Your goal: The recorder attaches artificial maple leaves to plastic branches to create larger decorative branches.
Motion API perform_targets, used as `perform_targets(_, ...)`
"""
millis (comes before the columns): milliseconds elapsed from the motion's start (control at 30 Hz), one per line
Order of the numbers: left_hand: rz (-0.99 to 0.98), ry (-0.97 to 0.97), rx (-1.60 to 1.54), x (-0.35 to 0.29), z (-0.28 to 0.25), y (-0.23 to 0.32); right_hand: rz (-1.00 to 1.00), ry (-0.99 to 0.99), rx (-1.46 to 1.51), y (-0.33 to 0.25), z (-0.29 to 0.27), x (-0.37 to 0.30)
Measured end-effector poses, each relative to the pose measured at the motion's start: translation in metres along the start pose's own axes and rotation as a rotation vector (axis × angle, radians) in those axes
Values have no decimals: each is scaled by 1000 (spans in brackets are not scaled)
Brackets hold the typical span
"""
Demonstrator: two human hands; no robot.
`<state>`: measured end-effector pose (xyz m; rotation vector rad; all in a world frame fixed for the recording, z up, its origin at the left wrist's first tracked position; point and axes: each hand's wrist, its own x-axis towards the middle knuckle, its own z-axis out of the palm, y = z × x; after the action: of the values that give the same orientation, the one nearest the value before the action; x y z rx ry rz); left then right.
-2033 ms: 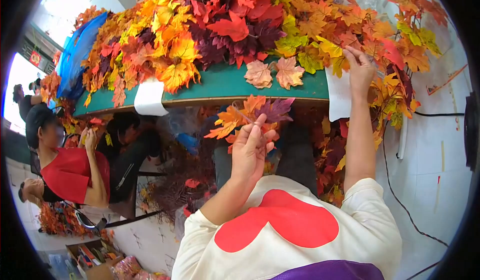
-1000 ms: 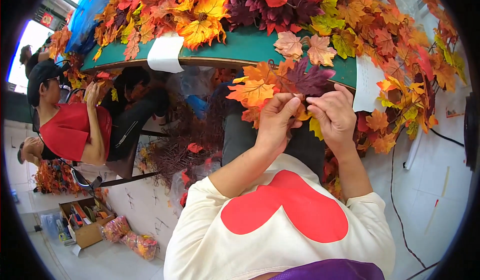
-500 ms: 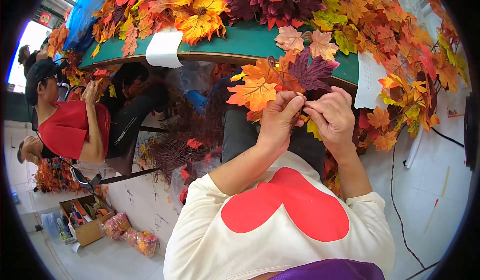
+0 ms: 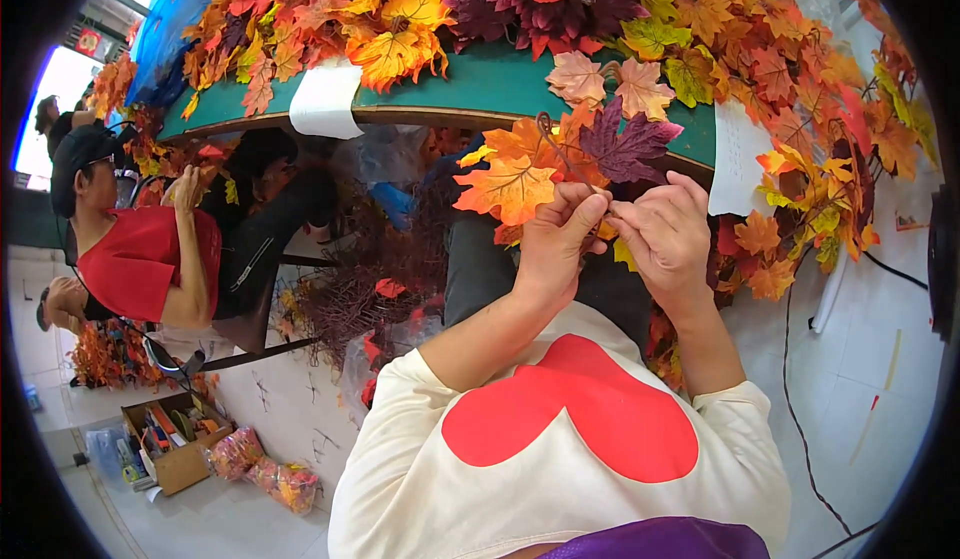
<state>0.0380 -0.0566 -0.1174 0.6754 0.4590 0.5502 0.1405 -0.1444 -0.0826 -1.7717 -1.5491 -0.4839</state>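
Note:
A bunch of artificial maple leaves (image 4: pixel 507 189), orange with one dark purple leaf (image 4: pixel 627 141), is in front of me near the table's edge. My left hand (image 4: pixel 562 234) is closed around its brown stem, thumb and fingers pinching just below the leaves. Close beside it my right hand (image 4: pixel 665 229) pinches at the stem's end with thumb and forefinger; what lies between those fingertips is too small to make out. Two pale peach leaves (image 4: pixel 643 89) lie on the green table (image 4: pixel 480 94) just beyond the bunch.
Heaps of artificial leaves (image 4: pixel 770 69) cover the table. White papers (image 4: pixel 326 99) hang over its edge. A co-worker in a red shirt (image 4: pixel 150 259) sits at the left. Brown stems (image 4: pixel 370 289) lie beneath the table. An open box of tools (image 4: pixel 185 459) and bagged leaves (image 4: pixel 285 484) stand on the floor.
Both hands stay nearly in place at the stem, with only a slight shift of the fingers. The whole view has moved very slightly.

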Motion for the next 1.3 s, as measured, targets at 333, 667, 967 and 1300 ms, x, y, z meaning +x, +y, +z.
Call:
perform_targets(333,137,-64,89,2,-5,-6,32,-13,37,0,-1,-1)
perform_targets(667,395,-110,569,-2,1,-1,43,-40,28,-3,-5,2)
perform_targets(967,175,-135,219,4,-6,-6,39,-63,51,-2,-4,1)
perform_targets(1300,120,-143,113,3,-7,-9,48,-69,50,-1,-5,-2)
